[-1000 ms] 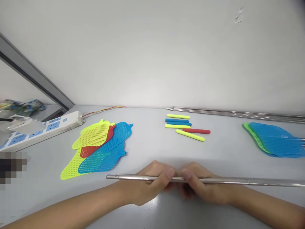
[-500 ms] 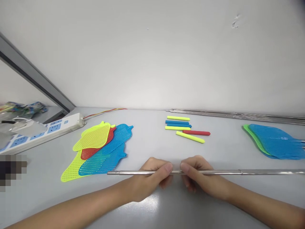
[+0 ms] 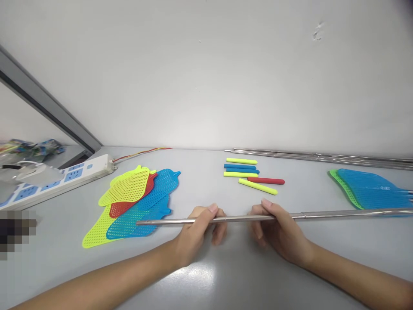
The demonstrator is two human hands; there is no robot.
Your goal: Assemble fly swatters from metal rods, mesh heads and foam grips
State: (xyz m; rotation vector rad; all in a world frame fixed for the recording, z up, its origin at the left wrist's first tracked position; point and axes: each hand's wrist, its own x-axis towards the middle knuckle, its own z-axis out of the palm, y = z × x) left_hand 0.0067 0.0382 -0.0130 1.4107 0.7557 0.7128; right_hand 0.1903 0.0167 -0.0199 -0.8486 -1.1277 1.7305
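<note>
A thin silver telescopic rod (image 3: 241,218) runs crosswise over the table, thicker toward its right end, which leaves the frame. My left hand (image 3: 196,234) is closed on its thinner left part, thumb along the near side. Farther right, my right hand (image 3: 280,234) is closed around the rod too, its thumb tip raised above it. Bare rod shows between the hands. The rod's left tip crosses over a blue fly swatter head (image 3: 138,221), part of a pile with a red head (image 3: 124,209) and a yellow-green head (image 3: 127,189).
Yellow, blue and red handle sleeves (image 3: 266,181) lie mid-table. Several silver rods (image 3: 322,157) lie along the wall. Blue swatters (image 3: 371,189) over a green one are at right. A white power strip (image 3: 93,168) with a red-yellow wire (image 3: 142,154) is at left.
My hands have moved apart, the left one leftward and the right one rightward. The rod has risen slightly in view, tilts up toward the right, and its left tip sits farther left.
</note>
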